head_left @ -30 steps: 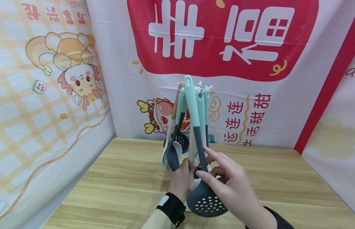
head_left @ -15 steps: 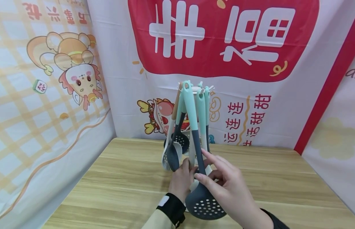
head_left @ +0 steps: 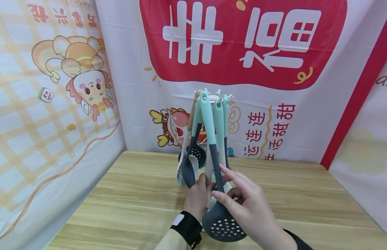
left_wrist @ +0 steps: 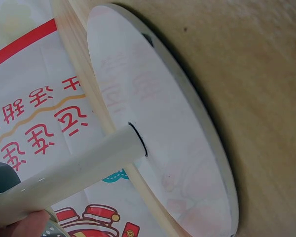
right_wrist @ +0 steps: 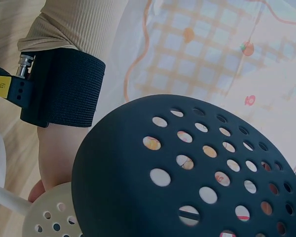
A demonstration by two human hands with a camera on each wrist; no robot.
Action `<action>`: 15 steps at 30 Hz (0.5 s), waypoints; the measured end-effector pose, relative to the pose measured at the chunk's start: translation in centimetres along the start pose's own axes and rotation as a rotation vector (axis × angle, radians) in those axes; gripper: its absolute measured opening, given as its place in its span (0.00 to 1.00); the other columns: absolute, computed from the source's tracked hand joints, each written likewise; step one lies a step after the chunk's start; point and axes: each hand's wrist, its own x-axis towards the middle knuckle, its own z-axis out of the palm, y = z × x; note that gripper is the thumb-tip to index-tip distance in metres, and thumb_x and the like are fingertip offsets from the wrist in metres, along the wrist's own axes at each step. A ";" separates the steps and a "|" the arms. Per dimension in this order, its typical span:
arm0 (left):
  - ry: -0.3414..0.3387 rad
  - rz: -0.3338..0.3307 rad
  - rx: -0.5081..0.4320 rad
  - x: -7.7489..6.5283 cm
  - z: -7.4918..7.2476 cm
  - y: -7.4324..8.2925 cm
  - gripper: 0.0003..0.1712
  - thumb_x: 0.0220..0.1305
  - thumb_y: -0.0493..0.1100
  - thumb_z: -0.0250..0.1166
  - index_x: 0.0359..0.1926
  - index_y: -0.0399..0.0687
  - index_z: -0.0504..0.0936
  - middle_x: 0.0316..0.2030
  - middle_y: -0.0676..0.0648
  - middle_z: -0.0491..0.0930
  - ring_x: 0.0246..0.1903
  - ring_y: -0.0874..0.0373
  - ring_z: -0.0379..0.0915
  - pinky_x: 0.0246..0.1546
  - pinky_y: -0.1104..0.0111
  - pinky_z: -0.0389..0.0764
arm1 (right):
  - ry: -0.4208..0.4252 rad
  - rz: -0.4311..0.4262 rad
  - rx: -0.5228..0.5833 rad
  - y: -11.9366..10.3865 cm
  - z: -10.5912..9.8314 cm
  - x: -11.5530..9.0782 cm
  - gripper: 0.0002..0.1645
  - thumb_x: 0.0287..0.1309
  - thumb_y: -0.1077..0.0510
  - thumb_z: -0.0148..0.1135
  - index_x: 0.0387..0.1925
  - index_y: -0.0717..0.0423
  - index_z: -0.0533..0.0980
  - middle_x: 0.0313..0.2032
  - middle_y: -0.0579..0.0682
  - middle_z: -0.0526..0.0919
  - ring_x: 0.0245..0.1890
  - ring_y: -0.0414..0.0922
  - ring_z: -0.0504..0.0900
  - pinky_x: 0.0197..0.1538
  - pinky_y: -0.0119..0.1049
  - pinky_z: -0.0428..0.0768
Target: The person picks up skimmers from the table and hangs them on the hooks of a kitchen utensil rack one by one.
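Observation:
A skimmer (head_left: 223, 222) with a mint handle, dark grey shaft and round perforated head hangs at the front of a utensil rack, its handle hole at a hook. My right hand (head_left: 249, 201) holds its shaft between thumb and fingers just above the head. In the right wrist view the perforated head (right_wrist: 187, 173) fills much of the frame. Behind the skimmer, my left hand (head_left: 198, 196) grips the rack's white pole (head_left: 209, 163). The left wrist view shows the pole (left_wrist: 84, 168) rising from a round white base (left_wrist: 153, 113), with one fingertip against it.
Several other utensils hang round the rack, among them a dark spoon (head_left: 188, 172), a dark perforated one (head_left: 196, 155) and one with a wooden handle (head_left: 192, 114). The rack stands on a wood-grain table (head_left: 143, 194), with printed cloth (head_left: 131, 69) behind and at both sides.
The skimmer has come down a little, its handle top dropping to hook level, and my right hand moved down with it. The left hand has stayed on the pole.

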 end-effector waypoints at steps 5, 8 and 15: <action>-0.010 -0.008 -0.010 0.1 -0.1 0.0 0.12 0.74 0.48 0.56 0.51 0.47 0.72 0.31 0.52 0.79 0.30 0.60 0.80 0.27 0.71 0.78 | 0.000 0.007 -0.004 0.1 0.0 0.0 0.35 0.57 0.64 0.69 0.67 0.52 0.71 0.44 0.53 0.80 0.23 0.36 0.80 0.33 0.30 0.84; -0.010 -0.009 -0.014 0.0 -0.1 0.1 0.12 0.74 0.48 0.56 0.52 0.47 0.72 0.31 0.52 0.79 0.30 0.60 0.81 0.28 0.71 0.79 | -0.002 0.019 -0.006 0.1 0.1 0.0 0.35 0.57 0.63 0.69 0.67 0.52 0.71 0.44 0.53 0.80 0.23 0.36 0.80 0.33 0.29 0.84; 0.018 0.020 -0.001 -0.1 -0.1 0.1 0.12 0.74 0.47 0.57 0.51 0.45 0.71 0.30 0.51 0.79 0.28 0.61 0.80 0.24 0.73 0.76 | -0.007 0.043 -0.004 0.2 0.2 0.1 0.35 0.57 0.63 0.69 0.67 0.53 0.71 0.43 0.54 0.80 0.23 0.36 0.80 0.34 0.29 0.84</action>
